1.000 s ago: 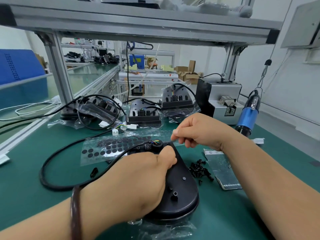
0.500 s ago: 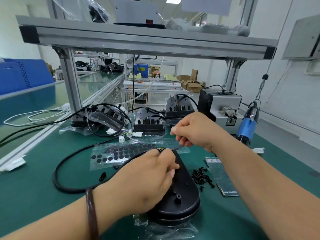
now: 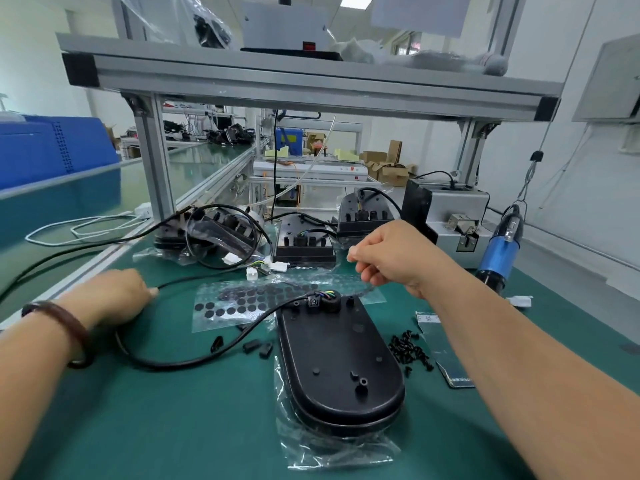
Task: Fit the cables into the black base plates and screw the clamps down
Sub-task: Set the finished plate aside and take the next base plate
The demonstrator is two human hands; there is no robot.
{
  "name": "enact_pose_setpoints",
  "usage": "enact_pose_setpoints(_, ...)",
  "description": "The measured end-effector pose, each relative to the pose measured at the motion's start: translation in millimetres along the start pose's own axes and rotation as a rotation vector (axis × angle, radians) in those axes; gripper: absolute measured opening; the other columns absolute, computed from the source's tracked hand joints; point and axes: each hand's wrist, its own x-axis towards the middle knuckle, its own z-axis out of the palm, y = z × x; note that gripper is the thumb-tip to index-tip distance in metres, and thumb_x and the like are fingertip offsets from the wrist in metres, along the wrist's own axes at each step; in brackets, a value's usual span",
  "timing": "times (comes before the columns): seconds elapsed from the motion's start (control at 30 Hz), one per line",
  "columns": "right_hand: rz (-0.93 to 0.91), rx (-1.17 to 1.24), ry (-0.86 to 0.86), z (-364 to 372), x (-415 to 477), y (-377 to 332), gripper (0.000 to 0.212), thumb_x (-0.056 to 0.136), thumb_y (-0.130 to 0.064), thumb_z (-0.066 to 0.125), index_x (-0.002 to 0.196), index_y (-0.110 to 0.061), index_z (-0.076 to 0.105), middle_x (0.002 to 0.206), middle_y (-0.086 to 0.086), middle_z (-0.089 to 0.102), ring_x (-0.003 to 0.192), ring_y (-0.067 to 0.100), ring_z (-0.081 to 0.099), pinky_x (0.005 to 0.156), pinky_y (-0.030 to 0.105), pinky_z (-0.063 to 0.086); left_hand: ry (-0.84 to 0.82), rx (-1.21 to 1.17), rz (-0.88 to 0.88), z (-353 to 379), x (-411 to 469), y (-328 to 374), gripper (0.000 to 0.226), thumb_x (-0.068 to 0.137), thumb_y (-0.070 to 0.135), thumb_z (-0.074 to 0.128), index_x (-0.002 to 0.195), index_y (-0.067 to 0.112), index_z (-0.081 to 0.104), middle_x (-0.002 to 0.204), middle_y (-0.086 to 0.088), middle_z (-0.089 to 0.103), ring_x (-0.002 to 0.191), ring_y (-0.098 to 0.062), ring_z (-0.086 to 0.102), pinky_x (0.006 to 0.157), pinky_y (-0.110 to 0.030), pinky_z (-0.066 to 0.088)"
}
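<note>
Cable [image 3: 194, 362] and black base plate [image 3: 341, 362] lie straight in front of you on the green mat [image 3: 173, 427]. The plate rests flat on a clear plastic bag [image 3: 332, 452], its rounded end toward you. At its far end sits a small connector with coloured wires [image 3: 325, 296], and from there the black cable runs off to the left, sweeps round in a wide loop on the mat and passes under your left wrist.

Your left hand [image 3: 114, 296] is down on the mat, well left of the plate. A stretch of the cable comes out right at its fingertips, but the hand is blurred, so you cannot tell whether it grips the cable or only lies over it. A dark bracelet [image 3: 65, 327] sits on that wrist.

Your right hand [image 3: 391, 254] hangs in the air above the far end of the plate, touching nothing on the mat. Its fingers are curled and thumb and forefinger meet; whether anything small is pinched there cannot be told.

Two small black clamps [image 3: 256, 348] lie just left of the plate, between it and the cable loop. A heap of black screws [image 3: 410, 351] lies just right of it. A sheet of round black pads [image 3: 235, 303] lies beyond the clamps. More base plates [image 3: 304, 244] with cables stand at the back, and a blue electric screwdriver [image 3: 500, 251] hangs at the right
</note>
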Motion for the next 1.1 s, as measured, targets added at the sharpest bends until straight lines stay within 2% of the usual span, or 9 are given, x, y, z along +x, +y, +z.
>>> enact_pose_setpoints(0.1,-0.036,0.012,0.023,-5.0,-3.7,-8.5,0.017,0.088,-0.008,0.065,0.075,0.001,0.069,0.060,0.008,0.064,0.046,0.009,0.057,0.047,0.019,0.047,0.079,-0.581,0.038,-42.8,-1.3,-8.0,0.034,0.094,0.032,0.055,0.074,0.005,0.064,0.057,-0.004,0.065,0.053,-0.021,0.052,0.052,-0.026,0.042)
enact_pose_setpoints(0.2,-0.144,0.095,0.061,-9.9,-13.7,-26.0,0.015,0.090,-0.012,0.065,0.085,0.000,0.069,0.066,0.006,0.065,0.049,0.006,0.058,0.049,0.018,0.048,0.075,-1.141,0.137,-108.5,-23.7,4.3,0.009,0.087,0.024,0.062,0.090,0.017,0.066,0.056,0.001,0.065,0.044,-0.009,0.052,0.040,-0.022,0.044)
enact_pose_setpoints(0.33,-0.338,0.238,-0.001,-1.2,-40.9,-57.6,0.017,0.089,-0.024,0.067,0.082,-0.009,0.072,0.071,0.003,0.072,0.055,0.008,0.060,0.051,0.018,0.046,-0.112,-1.637,0.432,-161.7,-78.3,72.8,0.017,0.077,0.013,0.064,0.094,0.013,0.068,0.072,-0.005,0.065,0.053,-0.006,0.062,0.049,-0.018,0.052)
enact_pose_setpoints(0.5,-0.447,0.301,-0.015,25.3,-66.2,-74.7,0.042,0.089,-0.039,0.065,0.080,0.003,0.066,0.069,0.019,0.068,0.050,0.017,0.055,0.047,0.027,0.038,-0.114,-1.840,0.474,-155.2,-126.3,175.5,0.013,0.091,0.002,0.056,0.087,0.014,0.059,0.068,-0.002,0.062,0.055,-0.007,0.062,0.059,-0.023,0.053)
enact_pose_setpoints(0.6,-0.373,0.498,-0.001,18.7,-75.6,-64.3,0.030,0.095,-0.025,0.059,0.081,0.001,0.059,0.072,0.019,0.068,0.044,0.011,0.053,0.041,0.022,0.034,-0.166,-1.685,0.586,-153.7,-123.7,190.1,0.011,0.092,0.008,0.056,0.093,0.016,0.065,0.079,-0.001,0.065,0.072,-0.012,0.063,0.071,-0.026,0.051)
enact_pose_setpoints(0.73,-0.275,0.639,-0.049,11.2,-90.8,-38.7,0.025,0.101,-0.019,0.045,0.082,-0.008,0.058,0.059,0.003,0.063,0.041,0.008,0.049,0.038,0.016,0.036,-0.006,-0.819,0.851,-137.4,-96.4,178.3,0.054,0.087,-0.003,0.048,0.109,0.045,0.061,0.117,0.004,0.056,0.093,-0.017,0.057,0.082,-0.031,0.049)
enact_pose_setpoints(0.83,-0.185,0.728,-0.010,14.8,-100.0,-15.6,0.029,0.102,-0.019,0.041,0.082,-0.007,0.060,0.055,0.003,0.057,0.039,0.009,0.043,0.038,0.016,0.034,0.118,-0.171,0.837,-113.2,-74.0,164.9,0.036,0.090,0.029,0.059,0.122,0.042,0.053,0.137,0.003,0.038,0.127,-0.022,0.037,0.108,-0.042,0.033)
enact_pose_setpoints(1.0,-0.072,0.728,0.121,28.1,-110.0,21.2,0.025,0.101,-0.019,0.043,0.096,-0.010,0.065,0.054,0.002,0.056,0.040,0.009,0.042,0.039,0.017,0.034,0.096,-0.187,0.678,-82.7,-54.8,135.2,0.019,0.093,0.047,0.048,0.082,0.034,0.056,0.081,0.010,0.061,0.073,-0.010,0.056,0.063,-0.025,0.042)
enact_pose_setpoints(1.1,-0.046,0.608,0.215,30.3,-108.5,36.6,0.028,0.101,-0.018,0.045,0.116,-0.040,0.053,0.053,0.001,0.058,0.040,0.008,0.042,0.040,0.018,0.036,0.094,-0.419,0.672,-87.1,-57.8,131.9,0.009,0.092,0.039,0.054,0.093,0.036,0.062,0.070,0.002,0.065,0.061,-0.015,0.063,0.058,-0.028,0.051)
